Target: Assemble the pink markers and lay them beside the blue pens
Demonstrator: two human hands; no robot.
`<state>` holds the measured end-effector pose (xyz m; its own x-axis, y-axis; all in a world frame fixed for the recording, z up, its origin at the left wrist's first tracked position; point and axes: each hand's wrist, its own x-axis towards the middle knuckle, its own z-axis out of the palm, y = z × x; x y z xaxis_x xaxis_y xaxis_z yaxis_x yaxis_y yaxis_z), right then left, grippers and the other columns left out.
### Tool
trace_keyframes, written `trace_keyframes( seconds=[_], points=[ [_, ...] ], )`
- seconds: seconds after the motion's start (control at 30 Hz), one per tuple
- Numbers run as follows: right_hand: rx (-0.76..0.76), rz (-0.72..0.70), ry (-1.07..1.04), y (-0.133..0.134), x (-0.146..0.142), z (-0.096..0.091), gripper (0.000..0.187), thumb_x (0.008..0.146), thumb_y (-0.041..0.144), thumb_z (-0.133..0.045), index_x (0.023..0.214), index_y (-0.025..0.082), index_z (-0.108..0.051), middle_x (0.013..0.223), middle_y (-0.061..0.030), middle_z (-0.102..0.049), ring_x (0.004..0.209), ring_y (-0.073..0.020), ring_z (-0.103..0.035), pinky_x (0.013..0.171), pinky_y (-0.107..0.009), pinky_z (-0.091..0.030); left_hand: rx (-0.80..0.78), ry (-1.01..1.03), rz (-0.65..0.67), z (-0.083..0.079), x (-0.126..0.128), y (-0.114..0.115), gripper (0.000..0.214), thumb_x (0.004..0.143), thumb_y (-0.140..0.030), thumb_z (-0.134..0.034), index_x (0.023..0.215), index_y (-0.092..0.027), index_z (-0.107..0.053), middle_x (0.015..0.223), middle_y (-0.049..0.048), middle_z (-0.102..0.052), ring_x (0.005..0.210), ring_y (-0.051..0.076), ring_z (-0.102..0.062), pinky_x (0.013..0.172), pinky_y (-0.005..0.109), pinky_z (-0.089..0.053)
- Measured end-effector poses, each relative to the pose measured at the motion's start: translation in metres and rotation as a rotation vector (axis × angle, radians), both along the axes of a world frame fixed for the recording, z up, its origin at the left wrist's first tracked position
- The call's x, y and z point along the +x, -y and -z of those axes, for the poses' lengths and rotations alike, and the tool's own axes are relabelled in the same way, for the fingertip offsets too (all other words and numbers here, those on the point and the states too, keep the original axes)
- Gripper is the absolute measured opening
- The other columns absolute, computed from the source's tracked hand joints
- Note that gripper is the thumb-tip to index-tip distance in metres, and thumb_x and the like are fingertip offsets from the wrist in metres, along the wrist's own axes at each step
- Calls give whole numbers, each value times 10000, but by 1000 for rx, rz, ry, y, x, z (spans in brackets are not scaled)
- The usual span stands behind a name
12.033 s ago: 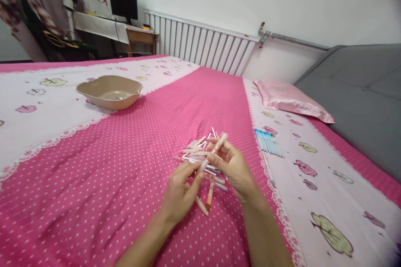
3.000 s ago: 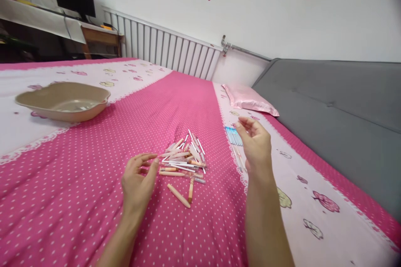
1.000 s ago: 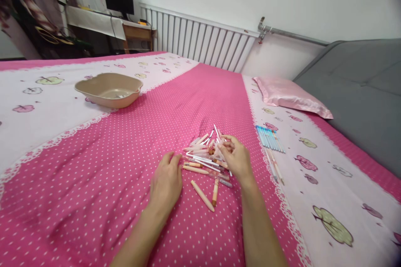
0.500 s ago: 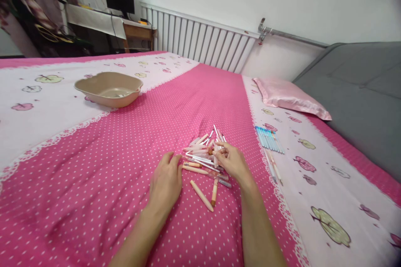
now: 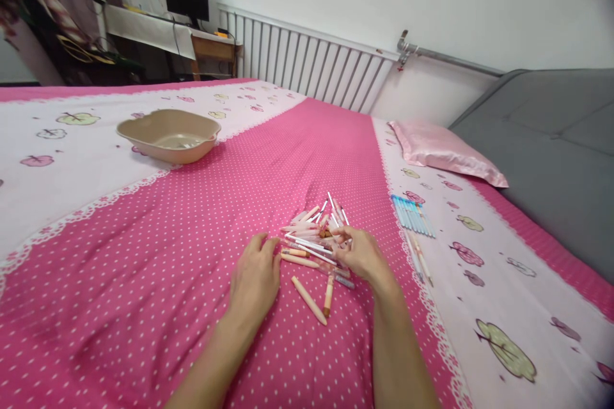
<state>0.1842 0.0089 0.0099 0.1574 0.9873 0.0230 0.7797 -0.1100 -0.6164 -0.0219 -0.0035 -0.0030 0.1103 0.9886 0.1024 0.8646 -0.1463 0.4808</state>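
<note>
A loose pile of pink and white pens (image 5: 311, 233) lies on the pink dotted bedspread (image 5: 192, 255). My right hand (image 5: 362, 254) rests on the pile's near right side, fingers curled and pinching among the pens. What it grips is too small to make out. My left hand (image 5: 254, 275) lies flat on the bedspread at the pile's left edge, fingers stretched out and holding nothing. Two peach pens (image 5: 316, 297) lie apart just in front of the hands.
A neat row of blue pens (image 5: 412, 215) lies to the right on the pale border, with a few pale pens (image 5: 418, 255) below it. A beige bowl (image 5: 167, 135) stands at the far left. A pink pillow (image 5: 446, 150) and grey headboard (image 5: 551, 153) lie on the right.
My right hand came back from beside the blue pens to the pile and has slid a little nearer along it. My left hand has flattened and stayed put.
</note>
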Motion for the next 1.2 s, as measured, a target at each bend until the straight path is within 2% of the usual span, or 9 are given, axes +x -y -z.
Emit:
trace_keyframes(
  seconds=[0.2, 0.3, 0.4, 0.53, 0.63, 0.77, 0.93, 1.03, 1.2],
  points=[
    [78, -118, 4, -1, -13, -9, 299, 668, 93, -529, 888, 206, -699, 885, -15, -711, 797, -172, -637, 687, -252, -458, 15, 12, 31, 2, 1, -1, 349, 902, -200, -334, 1150, -147, -573, 1284, 149, -503, 1083, 286, -557, 878, 419, -478],
    [-21, -159, 51, 1, -22, -10, 214, 695, 182, -599, 870, 220, -717, 877, -18, -719, 807, -178, -643, 684, -253, -452, 52, 5, 81, 4, 1, -1, 344, 903, -174, -326, 1116, -138, -594, 1225, 149, -543, 1089, 279, -548, 902, 414, -462],
    [-98, -145, 182, 3, -33, -9, 189, 698, 194, -623, 841, 257, -728, 875, -14, -722, 845, -191, -646, 677, -253, -439, 81, 2, 109, 6, 1, -2, 328, 893, -147, -342, 1083, -130, -610, 1164, 146, -572, 1068, 269, -553, 896, 403, -464],
    [-111, -134, 379, 6, -46, -9, 156, 720, 184, -599, 785, 246, -726, 833, -56, -716, 829, -228, -649, 654, -280, -422, 88, 2, 113, 8, 1, -1, 327, 899, -152, -340, 1075, -127, -614, 1155, 147, -573, 1062, 267, -552, 895, 401, -462],
    [-100, -137, 408, 7, -49, -8, 139, 733, 177, -582, 753, 223, -713, 842, -81, -709, 821, -231, -648, 643, -280, -410, 87, 5, 111, 8, 1, -1, 333, 904, -159, -332, 1086, -130, -610, 1164, 146, -566, 1071, 270, -544, 894, 399, -458],
    [8, -117, 249, 6, -42, -12, 127, 757, 189, -561, 757, 216, -685, 841, -52, -705, 794, -205, -638, 635, -271, -408, 69, 18, 111, 6, 1, -1, 326, 900, -156, -334, 1075, -130, -608, 1148, 143, -567, 1045, 265, -548, 881, 390, -454],
    [233, -31, -140, 5, -25, -22, 142, 774, 272, -556, 822, 195, -665, 799, -33, -701, 706, -174, -624, 653, -278, -448, 21, 37, 106, 3, 1, -2, 264, 863, -137, -415, 1059, -130, -591, 1051, 122, -602, 977, 253, -556, 838, 365, -449],
    [356, 63, -341, 4, -16, -24, 198, 765, 325, -573, 857, 169, -653, 814, -53, -697, 730, -179, -628, 688, -292, -463, -4, 19, 98, 1, 0, 0, 199, 843, -131, -446, 984, -144, -586, 956, 99, -629, 924, 251, -560, 790, 352, -439],
    [416, 130, -495, 3, -11, -21, 246, 741, 365, -615, 862, 152, -639, 820, -63, -684, 752, -182, -624, 718, -305, -465, -16, -10, 114, 1, -1, 1, 143, 856, -159, -433, 844, -174, -574, 849, 70, -644, 795, 230, -557, 679, 315, -410]
  ],
)
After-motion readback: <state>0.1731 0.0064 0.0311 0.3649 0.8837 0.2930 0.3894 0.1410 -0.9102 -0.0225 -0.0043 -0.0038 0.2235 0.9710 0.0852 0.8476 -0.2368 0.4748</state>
